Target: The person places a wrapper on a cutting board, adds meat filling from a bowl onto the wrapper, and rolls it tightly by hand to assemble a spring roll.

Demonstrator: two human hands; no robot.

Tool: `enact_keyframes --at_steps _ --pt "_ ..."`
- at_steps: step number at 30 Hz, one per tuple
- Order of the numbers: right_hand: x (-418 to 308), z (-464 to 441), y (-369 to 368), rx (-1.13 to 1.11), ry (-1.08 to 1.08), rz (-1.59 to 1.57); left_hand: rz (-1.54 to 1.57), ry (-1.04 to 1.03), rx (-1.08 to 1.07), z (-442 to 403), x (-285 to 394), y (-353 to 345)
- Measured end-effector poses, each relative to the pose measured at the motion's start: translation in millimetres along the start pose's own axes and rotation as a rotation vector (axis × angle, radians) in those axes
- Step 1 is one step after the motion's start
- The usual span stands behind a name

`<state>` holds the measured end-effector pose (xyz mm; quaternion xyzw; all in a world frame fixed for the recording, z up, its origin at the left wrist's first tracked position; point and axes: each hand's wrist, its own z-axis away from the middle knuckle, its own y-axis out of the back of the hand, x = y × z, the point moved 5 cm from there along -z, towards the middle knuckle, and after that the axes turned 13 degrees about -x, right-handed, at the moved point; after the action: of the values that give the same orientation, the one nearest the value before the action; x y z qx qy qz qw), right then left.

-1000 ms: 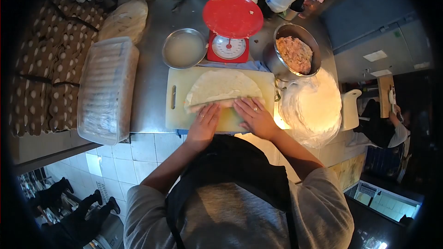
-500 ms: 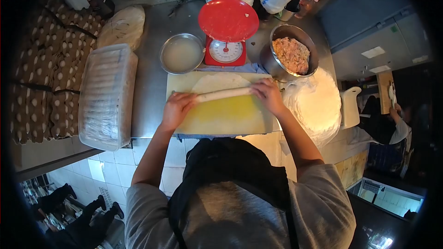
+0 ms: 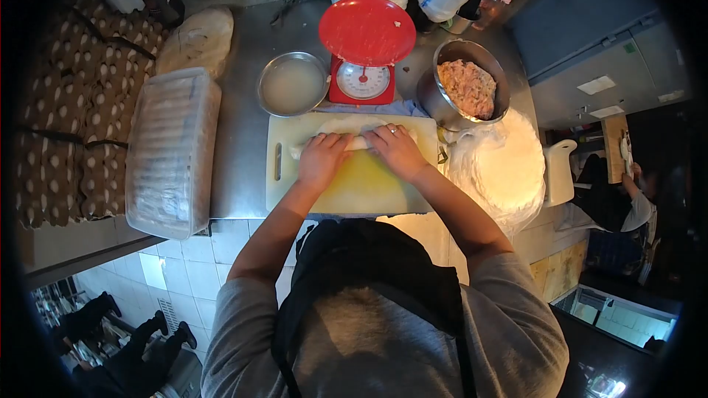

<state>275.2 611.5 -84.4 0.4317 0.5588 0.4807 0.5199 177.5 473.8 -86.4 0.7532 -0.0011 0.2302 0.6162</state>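
Note:
A long, pale spring roll (image 3: 359, 143) lies crosswise on the cutting board (image 3: 354, 203), which has a yellow-stained middle. My left hand (image 3: 323, 158) is closed over its left part, fingers pressed down from above. Close beside it, my right hand (image 3: 396, 150) grips the right part the same way, with a ring on one finger. Some flat white wrapper (image 3: 335, 124) shows behind the roll; most of the roll is hidden under my fingers. Right of the board sits a plastic-wrapped stack of round white wrappers (image 3: 501, 173).
Behind the board stand a metal bowl of cloudy liquid (image 3: 293, 84), a red scale (image 3: 363, 81) and a pot of minced filling (image 3: 466, 88). At left are a plastic box of rolls (image 3: 171, 155) and stacked egg trays (image 3: 96, 118). Another person (image 3: 619, 195) is at far right.
Both hands have moved inward from the roll's ends to its middle, now close together. The roll lies slightly farther back on the board, with less flat wrapper showing.

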Motion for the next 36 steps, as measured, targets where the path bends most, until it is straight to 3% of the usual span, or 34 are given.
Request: enact_keyframes --at_steps 10,16,22,26,31,34,36 --pt "-13.0 -3.5 4.5 -0.001 -0.010 -0.060 -0.035 0.004 0.028 7.3 4.4 -3.3" --pt "-4.4 11.7 17.2 0.161 0.012 -0.088 0.057 -0.031 0.081 30.2 -9.7 7.0" --pt "32.6 46.1 20.8 0.091 -0.120 -0.144 0.178 -0.013 0.062 57.6 -43.9 17.5" --pt "17.6 5.7 37.3 0.142 -0.018 -0.189 0.106 0.001 0.104 58.4 -40.3 21.4" --pt "-65.3 -115.5 62.2 0.214 0.183 -0.126 0.203 0.013 0.113 59.7 -37.7 29.6" --pt "-76.1 -154.8 33.8 -0.181 0.068 -0.176 0.201 0.020 0.114 61.5 -41.2 27.2" --pt "-74.6 -156.4 34.0 -0.118 0.056 -0.395 0.193 0.019 0.126 63.5 -42.8 25.5"
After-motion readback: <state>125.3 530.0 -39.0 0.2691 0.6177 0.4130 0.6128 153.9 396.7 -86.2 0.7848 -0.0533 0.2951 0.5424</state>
